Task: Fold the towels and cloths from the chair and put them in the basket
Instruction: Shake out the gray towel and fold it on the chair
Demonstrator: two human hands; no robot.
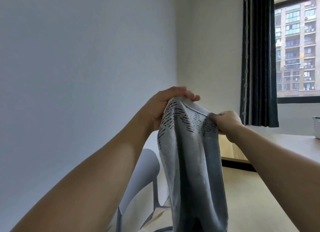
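Observation:
A grey towel (192, 159) with a white top band and black dashed pattern hangs in the air in front of me. My left hand (166, 105) grips its top left corner, fingers curled over the edge. My right hand (226, 121) pinches the top edge further right. The towel drops in long folds to the bottom of the frame. A pale grey chair (145, 169) stands below, behind my left forearm, partly hidden. At the far right edge the corner of a white basket (316, 127) rests on the table.
A light wooden table (259, 188) runs from the lower middle to the right. White walls meet in a corner ahead. A dark curtain (258, 58) hangs beside a window (297, 46) at the upper right.

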